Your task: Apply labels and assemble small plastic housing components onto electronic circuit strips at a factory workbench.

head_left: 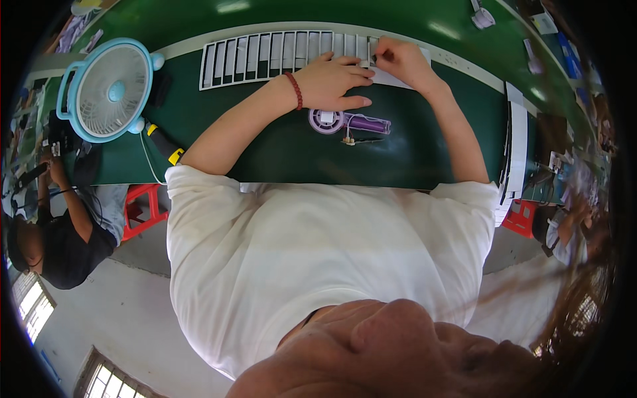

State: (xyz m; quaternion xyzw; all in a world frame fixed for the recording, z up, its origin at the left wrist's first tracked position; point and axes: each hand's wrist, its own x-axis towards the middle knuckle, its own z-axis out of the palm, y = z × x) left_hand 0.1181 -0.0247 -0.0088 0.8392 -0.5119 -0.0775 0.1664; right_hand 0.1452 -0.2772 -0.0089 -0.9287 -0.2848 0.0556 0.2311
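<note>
One white slotted tray (pixel 204 69) lies along the far side of the green counter (pixel 285 159), all the action toward its right end; fine fingertip work here, by the look of it, so the best play is a steady brace from the left hand (pixel 328 81), pressing lightly so the thin walls don't bow, while the right hand (pixel 406 64) works straight into one slot at a time; slow and square should do it, since a skewed push could well tip a neighbouring divider; the left hand lies palm down, fingers loosely spread, with no grip to be seen; the right is curled, fingertips drawn in toward the thumb, and whether they close on anything I cannot tell; and what a tray it is, long and shallow, a row of narrow cells between thin pale partitions, grey-white inside with dark gaps showing in several, the whole run bending in the lens; just below the left hand, a purple handheld fan (pixel 367 124) lies with a small wired part (pixel 349 140) beside it; out left, a light-blue fan (pixel 115 91), a black-and-yellow tool (pixel 163 142) close by its base; far right, a stack of white, dark-edged pieces (pixel 516 142).
</note>
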